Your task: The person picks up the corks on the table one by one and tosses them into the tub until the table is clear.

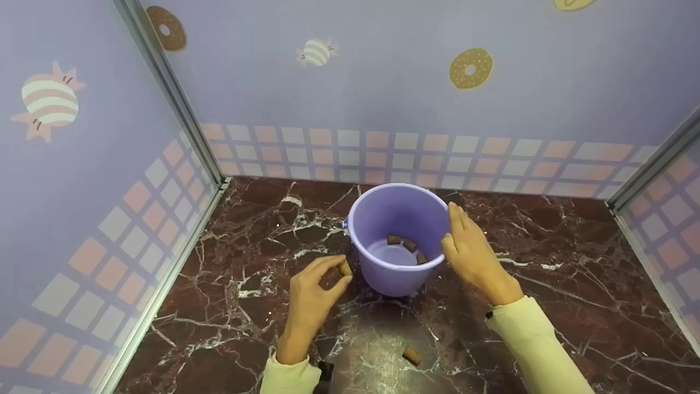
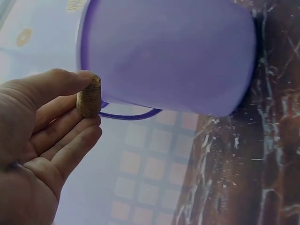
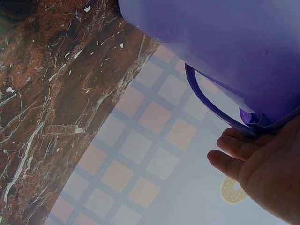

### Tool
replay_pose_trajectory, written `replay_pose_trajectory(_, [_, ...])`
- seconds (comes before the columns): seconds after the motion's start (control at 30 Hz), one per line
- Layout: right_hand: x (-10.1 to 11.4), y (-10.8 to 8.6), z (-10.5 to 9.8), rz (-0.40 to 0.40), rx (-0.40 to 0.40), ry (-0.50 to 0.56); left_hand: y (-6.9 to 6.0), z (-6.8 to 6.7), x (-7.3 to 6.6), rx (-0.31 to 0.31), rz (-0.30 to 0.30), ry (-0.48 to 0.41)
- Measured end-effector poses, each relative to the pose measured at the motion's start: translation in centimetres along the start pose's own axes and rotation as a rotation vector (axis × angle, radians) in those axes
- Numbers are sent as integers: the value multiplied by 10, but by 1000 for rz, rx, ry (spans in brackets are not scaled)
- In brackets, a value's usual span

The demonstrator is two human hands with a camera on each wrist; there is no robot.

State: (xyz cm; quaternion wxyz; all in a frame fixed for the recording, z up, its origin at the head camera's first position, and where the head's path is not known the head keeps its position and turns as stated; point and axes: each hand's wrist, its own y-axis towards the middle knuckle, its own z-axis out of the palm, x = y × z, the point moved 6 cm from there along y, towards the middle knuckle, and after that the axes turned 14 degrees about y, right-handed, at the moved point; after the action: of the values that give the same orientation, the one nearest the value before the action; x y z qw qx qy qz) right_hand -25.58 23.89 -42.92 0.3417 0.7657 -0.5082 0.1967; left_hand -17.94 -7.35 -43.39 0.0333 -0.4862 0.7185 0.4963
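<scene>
A purple bucket stands upright on the marbled surface, with several corks lying on its bottom. Left of the bucket, my left hand pinches a cork between thumb and fingers, outside the bucket and just below rim height. My right hand rests against the right side of the rim, its fingers fairly straight. In the right wrist view, those fingers lie beside the bucket's handle, near where it joins the rim. Another cork lies on the surface in front of the bucket.
Dark red marbled tabletop with white veins spreads around the bucket. A lilac back wall with printed sweets and checks closes off the far side. Side panels stand left and right, edged with metal strips.
</scene>
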Motion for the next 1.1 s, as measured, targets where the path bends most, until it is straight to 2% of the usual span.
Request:
replay_pose_trajectory(0.3, [0, 0, 0, 6, 2, 0, 13, -8, -11, -57, 54, -35])
replay_pose_trajectory(0.67, [-1, 0, 0, 16, 4, 4, 28, -16, -25, -88, 75, -8])
replay_pose_trajectory(0.87, [-1, 1, 0, 13, 5, 3, 36, -15, -29, -82, 87, -29])
replay_pose_trajectory(1.1, [0, 2, 0, 12, 5, -2, 42, -10, -28, -58, 80, -45])
